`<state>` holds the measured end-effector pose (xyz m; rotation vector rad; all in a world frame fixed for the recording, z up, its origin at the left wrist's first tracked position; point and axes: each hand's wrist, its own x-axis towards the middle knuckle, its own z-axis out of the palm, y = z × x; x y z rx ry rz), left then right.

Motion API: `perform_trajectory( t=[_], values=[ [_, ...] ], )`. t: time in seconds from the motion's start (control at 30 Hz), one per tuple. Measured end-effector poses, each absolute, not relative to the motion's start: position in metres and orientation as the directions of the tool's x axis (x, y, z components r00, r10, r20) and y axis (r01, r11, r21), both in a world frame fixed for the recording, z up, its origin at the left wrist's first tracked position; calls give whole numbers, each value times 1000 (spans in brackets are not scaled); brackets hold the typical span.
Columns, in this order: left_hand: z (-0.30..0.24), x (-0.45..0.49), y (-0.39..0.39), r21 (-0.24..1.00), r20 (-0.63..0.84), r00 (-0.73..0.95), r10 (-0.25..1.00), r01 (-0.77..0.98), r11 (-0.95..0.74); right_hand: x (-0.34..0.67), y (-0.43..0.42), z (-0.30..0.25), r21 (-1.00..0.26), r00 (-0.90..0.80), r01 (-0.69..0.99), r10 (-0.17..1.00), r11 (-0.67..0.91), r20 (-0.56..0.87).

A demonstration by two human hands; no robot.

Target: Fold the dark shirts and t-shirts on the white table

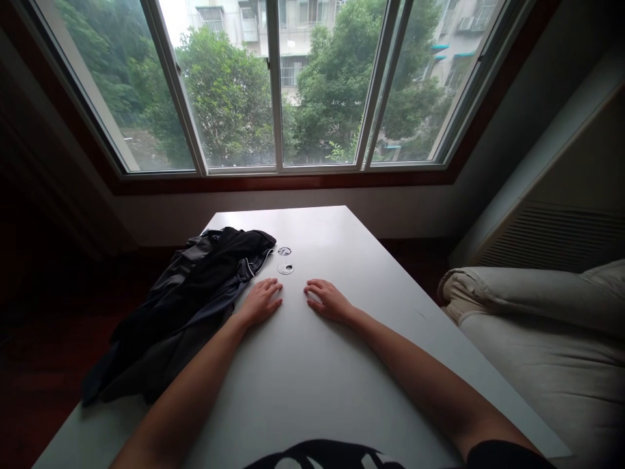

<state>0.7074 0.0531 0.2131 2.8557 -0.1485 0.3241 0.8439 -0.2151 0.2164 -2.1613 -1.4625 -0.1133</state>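
My left hand [262, 301] rests palm down on the white table [312, 371], its fingers stretched out and holding nothing. Just beside it on the left lies a heap of dark clothes [195, 293], black and navy with a thin white trim near its right edge. My right hand [328, 300] also lies flat on the tabletop, fingers slightly apart, with nothing in it. A gap of bare white surface separates the two hands. Beyond the fingertips is a round cable-hole cover [286, 268], and behind that a second round fitting [284, 251].
A wide sliding window [278, 168] spans the wall past the table's far end. On the right stands a pale sofa [537, 352], close to the table edge. Behind it is a light cabinet-like unit with a slatted grille [556, 234]. Dark reddish floor [39, 365] shows at left.
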Motion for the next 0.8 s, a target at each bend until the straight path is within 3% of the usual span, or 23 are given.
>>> perform_trajectory(
  t=[0.17, 0.3, 0.57, 0.8],
  values=[
    [209, 718, 65, 244, 197, 979, -61, -109, -964, 839, -209, 210, -327, 444, 882, 831, -339, 334],
    [207, 723, 66, 245, 114, 992, -56, -83, -966, 839, -207, 209, -299, 440, 881, 867, -367, 233],
    [215, 723, 56, 153, 65, 998, 1, -9, -988, 833, -192, 233, -98, 451, 892, 886, -442, 108],
    [212, 717, 54, 155, 76, 996, -48, -60, -986, 840, -190, 220, -175, 456, 887, 871, -427, 186]
  ],
)
